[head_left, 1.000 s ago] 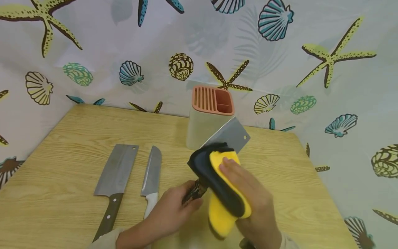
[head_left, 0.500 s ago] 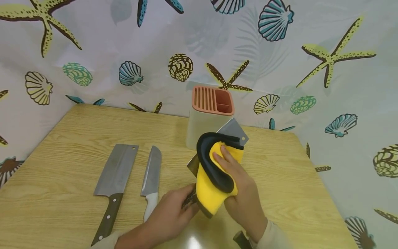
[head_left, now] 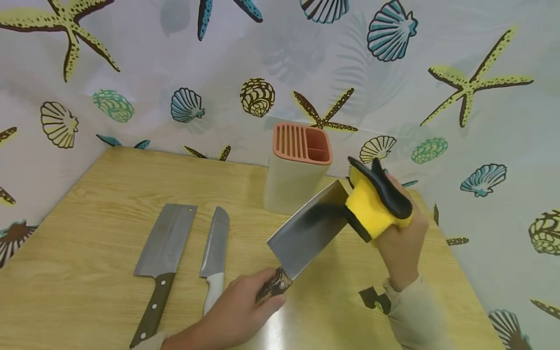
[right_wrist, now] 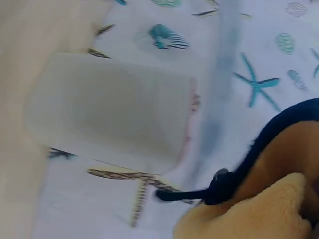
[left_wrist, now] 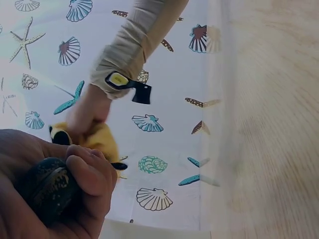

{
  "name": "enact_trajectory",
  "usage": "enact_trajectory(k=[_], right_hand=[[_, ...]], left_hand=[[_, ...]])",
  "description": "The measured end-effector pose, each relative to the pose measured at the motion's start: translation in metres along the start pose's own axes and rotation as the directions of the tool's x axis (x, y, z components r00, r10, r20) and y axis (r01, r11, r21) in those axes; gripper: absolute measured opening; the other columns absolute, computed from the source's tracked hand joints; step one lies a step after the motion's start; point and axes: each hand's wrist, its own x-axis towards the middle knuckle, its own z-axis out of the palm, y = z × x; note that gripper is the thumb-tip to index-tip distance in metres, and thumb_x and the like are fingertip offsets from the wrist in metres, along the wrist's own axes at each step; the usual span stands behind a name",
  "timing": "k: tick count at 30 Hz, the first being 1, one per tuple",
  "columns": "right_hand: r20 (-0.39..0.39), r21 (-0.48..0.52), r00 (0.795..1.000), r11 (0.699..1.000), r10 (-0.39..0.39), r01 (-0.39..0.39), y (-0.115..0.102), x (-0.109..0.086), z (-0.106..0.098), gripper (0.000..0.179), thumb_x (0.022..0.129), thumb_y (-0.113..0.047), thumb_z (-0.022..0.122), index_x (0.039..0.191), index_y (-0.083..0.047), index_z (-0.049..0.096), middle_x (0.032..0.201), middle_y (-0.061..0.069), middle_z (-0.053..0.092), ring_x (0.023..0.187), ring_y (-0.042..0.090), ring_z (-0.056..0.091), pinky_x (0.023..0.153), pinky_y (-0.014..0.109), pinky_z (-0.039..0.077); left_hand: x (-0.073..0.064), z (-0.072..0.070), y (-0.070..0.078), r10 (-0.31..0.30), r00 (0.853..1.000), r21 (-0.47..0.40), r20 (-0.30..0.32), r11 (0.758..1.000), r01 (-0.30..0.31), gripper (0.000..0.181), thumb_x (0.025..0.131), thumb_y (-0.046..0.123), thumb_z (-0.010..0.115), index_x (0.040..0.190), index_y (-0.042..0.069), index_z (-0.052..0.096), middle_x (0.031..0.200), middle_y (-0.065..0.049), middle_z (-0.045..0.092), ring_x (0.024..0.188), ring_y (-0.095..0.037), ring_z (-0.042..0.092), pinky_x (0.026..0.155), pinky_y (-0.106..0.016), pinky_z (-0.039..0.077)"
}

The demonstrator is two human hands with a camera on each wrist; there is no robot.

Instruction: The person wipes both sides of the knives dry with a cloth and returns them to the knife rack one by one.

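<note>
My left hand (head_left: 236, 306) grips a cleaver (head_left: 304, 236) by its dark mottled handle (left_wrist: 50, 191). The blade is raised over the table, slanting up to the right, and its broad face shows. In my right hand (head_left: 404, 243) is a bunched yellow cloth (head_left: 369, 209) with black edging, just off the blade's far end; whether the two touch I cannot tell. The right fingers are mostly hidden behind the cloth. In the right wrist view the cloth (right_wrist: 249, 216) is at the lower right, looking paler.
On the wooden table (head_left: 109, 218) to the left lie a second cleaver (head_left: 164, 243) with a riveted dark handle and a white-handled knife (head_left: 215, 248). A cream knife holder (head_left: 293, 187) with a slotted orange top stands at the back. Shell-patterned fabric (head_left: 245, 48) hangs behind it.
The cloth was over the cleaver's blade. My right hand has moved it right and up to beyond the blade's end, uncovering the blade. The left hand keeps its hold.
</note>
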Motion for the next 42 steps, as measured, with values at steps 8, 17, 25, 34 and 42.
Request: enact_trajectory(k=[8, 17, 25, 34, 42], right_hand=[[-0.012, 0.053, 0.955, 0.953, -0.297, 0.297, -0.061, -0.014, -0.004, 0.034, 0.091, -0.016, 0.073, 0.114, 0.009, 0.068, 0.116, 0.019, 0.073, 0.113, 0.01, 0.069, 0.1, 0.024, 0.053], [0.426, 0.032, 0.849, 0.943, -0.313, 0.332, -0.081, -0.074, 0.019, 0.033, 0.096, -0.018, 0.065, 0.127, -0.008, 0.067, 0.132, 0.011, 0.067, 0.125, 0.02, 0.063, 0.112, 0.021, 0.041], [0.494, -0.141, 0.859, 0.962, -0.136, 0.234, -0.064, -0.079, 0.024, 0.061, 0.081, 0.0, 0.074, 0.138, -0.019, 0.06, 0.146, 0.004, 0.057, 0.13, 0.024, 0.06, 0.109, 0.022, 0.043], [0.355, -0.189, 0.934, 0.975, -0.04, 0.114, -0.012, -0.044, 0.018, 0.055, 0.084, 0.013, 0.066, 0.134, -0.01, 0.063, 0.139, 0.014, 0.061, 0.125, 0.033, 0.062, 0.11, 0.008, 0.033], [0.216, -0.152, 0.971, 0.986, 0.1, -0.068, 0.006, -0.002, -0.006, 0.022, 0.094, 0.001, 0.059, 0.113, 0.001, 0.07, 0.087, 0.002, 0.071, 0.066, 0.004, 0.056, 0.068, 0.009, 0.041]], left_hand=[[0.006, -0.005, 0.0, -0.052, 0.999, -0.007, 0.006, 0.999, 0.052, 0.028, 0.1, 0.035, 0.059, 0.108, 0.008, 0.062, 0.071, 0.005, 0.054, 0.057, 0.003, 0.045, 0.051, -0.02, 0.042], [0.014, -0.004, 0.004, -0.104, 0.994, 0.011, -0.024, 0.994, 0.104, 0.017, 0.096, 0.022, 0.062, 0.105, 0.009, 0.067, 0.09, -0.001, 0.071, 0.072, -0.004, 0.056, 0.066, -0.021, 0.049], [0.009, -0.002, 0.006, -0.075, 0.997, 0.035, -0.004, 0.997, 0.075, 0.009, 0.096, 0.017, 0.06, 0.099, 0.01, 0.066, 0.082, 0.004, 0.066, 0.07, -0.001, 0.054, 0.067, -0.021, 0.049], [0.002, 0.0, 0.008, -0.066, 0.996, -0.049, 0.067, 0.996, 0.069, 0.02, 0.099, 0.03, 0.061, 0.094, 0.01, 0.059, 0.068, 0.007, 0.051, 0.056, 0.002, 0.045, 0.049, -0.021, 0.043], [-0.004, 0.002, 0.002, -0.121, 0.992, -0.056, 0.026, 0.991, 0.122, 0.014, 0.098, 0.026, 0.061, 0.097, 0.011, 0.06, 0.075, 0.004, 0.056, 0.062, 0.0, 0.049, 0.056, -0.022, 0.044]])
